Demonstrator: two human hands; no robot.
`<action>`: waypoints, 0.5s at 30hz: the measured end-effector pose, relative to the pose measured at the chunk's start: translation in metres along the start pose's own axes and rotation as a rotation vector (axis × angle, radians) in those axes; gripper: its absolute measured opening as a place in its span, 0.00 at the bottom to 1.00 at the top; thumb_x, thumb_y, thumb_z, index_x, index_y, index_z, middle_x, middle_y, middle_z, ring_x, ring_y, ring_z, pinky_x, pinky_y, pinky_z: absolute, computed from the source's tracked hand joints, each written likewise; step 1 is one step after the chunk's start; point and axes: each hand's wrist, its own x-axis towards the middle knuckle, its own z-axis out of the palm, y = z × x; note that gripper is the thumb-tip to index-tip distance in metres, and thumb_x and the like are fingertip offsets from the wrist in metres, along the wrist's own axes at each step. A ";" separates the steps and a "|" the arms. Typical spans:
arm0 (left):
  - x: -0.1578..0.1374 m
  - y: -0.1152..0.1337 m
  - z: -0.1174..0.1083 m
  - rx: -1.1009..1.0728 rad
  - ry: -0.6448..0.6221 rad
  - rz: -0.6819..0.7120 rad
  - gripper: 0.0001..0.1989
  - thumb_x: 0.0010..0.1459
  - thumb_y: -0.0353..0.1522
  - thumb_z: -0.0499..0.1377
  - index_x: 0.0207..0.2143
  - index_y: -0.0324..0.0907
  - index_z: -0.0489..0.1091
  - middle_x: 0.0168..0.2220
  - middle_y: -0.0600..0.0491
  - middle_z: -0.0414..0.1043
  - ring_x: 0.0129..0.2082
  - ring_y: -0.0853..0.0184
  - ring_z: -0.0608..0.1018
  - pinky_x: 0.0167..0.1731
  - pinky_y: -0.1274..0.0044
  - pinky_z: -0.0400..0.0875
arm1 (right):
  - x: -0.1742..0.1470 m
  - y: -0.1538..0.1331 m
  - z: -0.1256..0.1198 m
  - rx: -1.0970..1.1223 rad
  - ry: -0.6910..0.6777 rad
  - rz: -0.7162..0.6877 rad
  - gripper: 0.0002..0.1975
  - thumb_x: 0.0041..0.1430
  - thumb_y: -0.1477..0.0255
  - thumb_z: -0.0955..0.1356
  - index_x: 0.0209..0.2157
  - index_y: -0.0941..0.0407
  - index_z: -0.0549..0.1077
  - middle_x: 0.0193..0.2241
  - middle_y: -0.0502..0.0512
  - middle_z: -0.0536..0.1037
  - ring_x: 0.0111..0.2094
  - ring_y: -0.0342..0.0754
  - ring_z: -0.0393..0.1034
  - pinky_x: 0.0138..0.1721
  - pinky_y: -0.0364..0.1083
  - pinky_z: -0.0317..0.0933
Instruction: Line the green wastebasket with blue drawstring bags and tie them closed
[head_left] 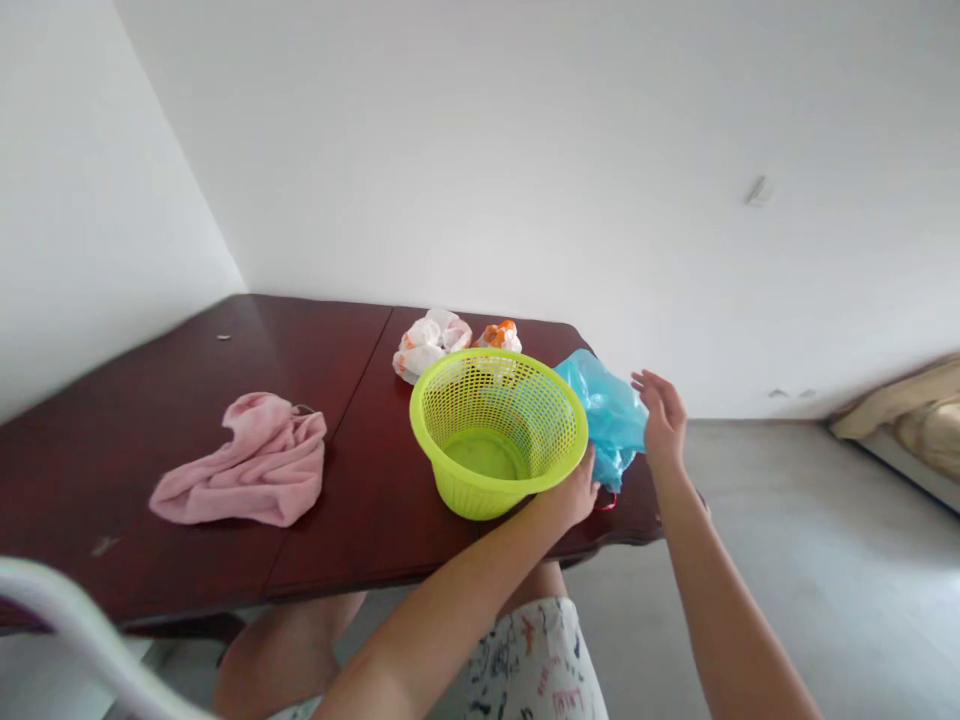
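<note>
The blue bag (611, 400) lies at the right end of the table (375, 500), just right of the green basket (480, 492), with a red loop (607, 503) showing at its near edge. The left hand (576, 492) reaches in between basket and bag; its fingers are partly hidden, so whether they grip the plastic I cannot tell. The right hand (666, 410) is open, fingers loosely raised, at the bag's right edge. To handle the bag well, I would steady its near side with the left hand and spread the film gently with the right, since thin plastic probably clings and tears if tugged. The left wrist seems close to the basket's rim, so a small, low motion should avoid nudging it. Working slightly farther from the table's right edge would likely keep the bag from slipping off.
</note>
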 end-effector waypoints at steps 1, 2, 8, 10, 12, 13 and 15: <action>-0.001 -0.003 0.004 0.004 -0.008 -0.054 0.40 0.78 0.44 0.66 0.83 0.33 0.63 0.84 0.29 0.58 0.85 0.36 0.62 0.83 0.47 0.62 | -0.016 0.014 -0.018 -0.104 0.128 0.070 0.29 0.77 0.46 0.66 0.61 0.54 0.80 0.58 0.66 0.88 0.55 0.61 0.86 0.62 0.63 0.77; -0.001 -0.005 0.007 0.003 -0.016 -0.103 0.41 0.79 0.45 0.64 0.83 0.31 0.62 0.83 0.27 0.60 0.84 0.34 0.63 0.83 0.46 0.61 | -0.034 0.027 -0.034 -0.243 0.189 0.140 0.30 0.76 0.46 0.63 0.57 0.55 0.81 0.52 0.65 0.89 0.50 0.61 0.86 0.56 0.63 0.78; 0.004 -0.009 0.002 -0.068 0.048 -0.160 0.40 0.81 0.45 0.60 0.84 0.30 0.58 0.84 0.28 0.58 0.86 0.34 0.59 0.84 0.45 0.59 | -0.137 0.058 -0.072 -0.575 -0.161 0.112 0.22 0.69 0.50 0.72 0.51 0.51 0.88 0.59 0.64 0.89 0.63 0.70 0.80 0.71 0.70 0.68; 0.006 -0.008 -0.002 -0.111 0.075 -0.052 0.39 0.82 0.44 0.60 0.85 0.36 0.58 0.87 0.34 0.52 0.87 0.38 0.55 0.85 0.46 0.58 | -0.152 0.055 -0.069 -0.745 -0.282 0.043 0.25 0.76 0.54 0.68 0.65 0.49 0.84 0.73 0.61 0.80 0.73 0.69 0.73 0.75 0.72 0.63; 0.007 -0.005 -0.006 -0.138 0.058 0.082 0.35 0.82 0.42 0.59 0.85 0.45 0.61 0.89 0.42 0.49 0.88 0.42 0.54 0.85 0.47 0.56 | -0.156 0.052 -0.064 -0.841 -0.357 0.017 0.27 0.80 0.59 0.64 0.73 0.48 0.78 0.77 0.59 0.75 0.77 0.68 0.69 0.77 0.73 0.61; 0.007 -0.004 -0.007 -0.142 0.030 0.129 0.33 0.82 0.42 0.59 0.83 0.48 0.64 0.88 0.45 0.52 0.88 0.43 0.56 0.85 0.47 0.57 | -0.155 0.052 -0.061 -0.858 -0.389 0.012 0.28 0.81 0.62 0.63 0.75 0.47 0.77 0.78 0.58 0.75 0.78 0.67 0.68 0.77 0.73 0.61; 0.007 -0.002 -0.009 -0.133 -0.036 0.155 0.28 0.83 0.44 0.57 0.79 0.49 0.72 0.85 0.44 0.60 0.85 0.43 0.63 0.84 0.47 0.60 | -0.150 0.051 -0.057 -0.850 -0.444 -0.012 0.29 0.80 0.66 0.63 0.76 0.48 0.76 0.75 0.58 0.78 0.77 0.67 0.69 0.77 0.72 0.62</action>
